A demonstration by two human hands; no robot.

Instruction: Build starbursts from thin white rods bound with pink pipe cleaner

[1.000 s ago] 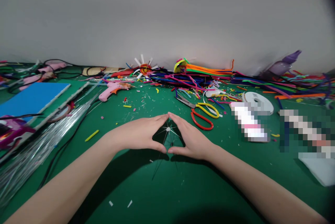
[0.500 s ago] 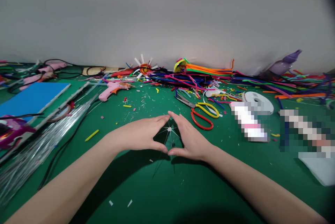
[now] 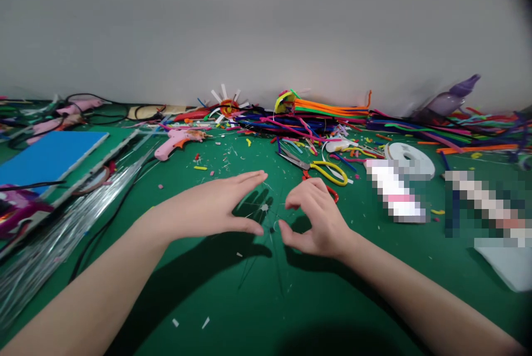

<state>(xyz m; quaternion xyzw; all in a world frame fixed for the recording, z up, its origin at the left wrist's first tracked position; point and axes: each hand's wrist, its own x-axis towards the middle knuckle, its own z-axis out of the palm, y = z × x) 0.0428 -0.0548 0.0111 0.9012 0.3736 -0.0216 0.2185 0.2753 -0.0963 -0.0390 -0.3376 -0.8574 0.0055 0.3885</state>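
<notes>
- Head view: its thin spokes make the white-centred spoked piece (image 3: 265, 208) hard to make out; it sits between our two hands, and we cannot tell whether any spoke touches a fingertip.
- Our left hand (image 3: 208, 206) has straight, released fingers, thumb spread away; our right hand (image 3: 318, 220) has curled fingers, released, a gap before the thumb.
- The latter hides part of one pair of scissors (image 3: 307, 167); the left edge cuts off one purple object (image 3: 31, 212).
- We count three pink glue guns (image 3: 172, 144) and one white spool (image 3: 409, 157).
</notes>
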